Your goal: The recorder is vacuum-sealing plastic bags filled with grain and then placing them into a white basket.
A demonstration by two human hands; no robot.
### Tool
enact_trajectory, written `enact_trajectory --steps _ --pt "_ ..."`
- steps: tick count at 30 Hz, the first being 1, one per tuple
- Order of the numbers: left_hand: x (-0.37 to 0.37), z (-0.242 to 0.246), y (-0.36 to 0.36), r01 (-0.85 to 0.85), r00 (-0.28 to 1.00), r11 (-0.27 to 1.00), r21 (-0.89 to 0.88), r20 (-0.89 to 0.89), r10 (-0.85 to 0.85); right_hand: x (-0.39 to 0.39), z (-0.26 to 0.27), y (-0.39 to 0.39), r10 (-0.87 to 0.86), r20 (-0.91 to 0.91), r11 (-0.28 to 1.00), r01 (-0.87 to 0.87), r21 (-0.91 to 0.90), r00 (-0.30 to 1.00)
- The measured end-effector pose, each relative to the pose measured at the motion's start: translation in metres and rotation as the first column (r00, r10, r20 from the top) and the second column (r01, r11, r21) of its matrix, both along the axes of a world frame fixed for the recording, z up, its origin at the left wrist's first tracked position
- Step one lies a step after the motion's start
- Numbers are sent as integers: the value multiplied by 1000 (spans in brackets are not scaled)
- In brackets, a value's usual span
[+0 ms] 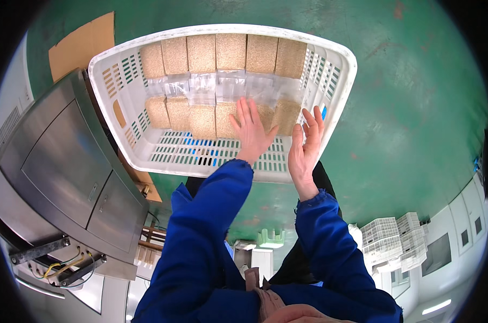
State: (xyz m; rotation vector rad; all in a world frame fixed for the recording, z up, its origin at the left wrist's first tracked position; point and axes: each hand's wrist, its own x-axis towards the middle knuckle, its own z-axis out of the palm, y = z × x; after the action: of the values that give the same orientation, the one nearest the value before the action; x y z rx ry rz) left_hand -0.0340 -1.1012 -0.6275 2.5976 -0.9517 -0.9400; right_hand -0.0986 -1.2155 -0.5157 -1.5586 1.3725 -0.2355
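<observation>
A white plastic basket (pixel 224 173) with slotted walls stands before me. Inside lie two rows of clear plastic bags filled with tan grains, an upper row (pixel 231 52) and a lower row (pixel 202 121), their flat transparent ends (pixel 203 85) meeting between them. My left hand (pixel 253 131), palm down with fingers spread, is over the lower row and seems to touch a bag towards its right end. My right hand (pixel 307 145) is at the basket's near right side, beside the lower row's last bag, fingers apart and slightly curled, holding nothing.
At the left is a stainless steel machine (pixel 66 161) with doors and exposed wires. Cardboard (pixel 82 44) lies on the green floor (pixel 401 121) behind it. Stacked white crates (pixel 383 240) are at the lower right, and a pale green plastic stool or crate (pixel 270 239) is below the basket.
</observation>
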Motion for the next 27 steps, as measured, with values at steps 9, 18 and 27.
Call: enact_trajectory --steps 9,18,27 --pt "-32 -18 -13 210 977 977 29 36 -211 2 1 -9 -70 32 995 67 78 997" --pt "-53 -9 -36 -86 985 992 -97 -160 70 3 0 -18 -36 15 996 34 79 999" --pt "-63 2 -34 -73 974 995 -66 -219 57 8 -1 -19 -118 93 978 99 184 989"
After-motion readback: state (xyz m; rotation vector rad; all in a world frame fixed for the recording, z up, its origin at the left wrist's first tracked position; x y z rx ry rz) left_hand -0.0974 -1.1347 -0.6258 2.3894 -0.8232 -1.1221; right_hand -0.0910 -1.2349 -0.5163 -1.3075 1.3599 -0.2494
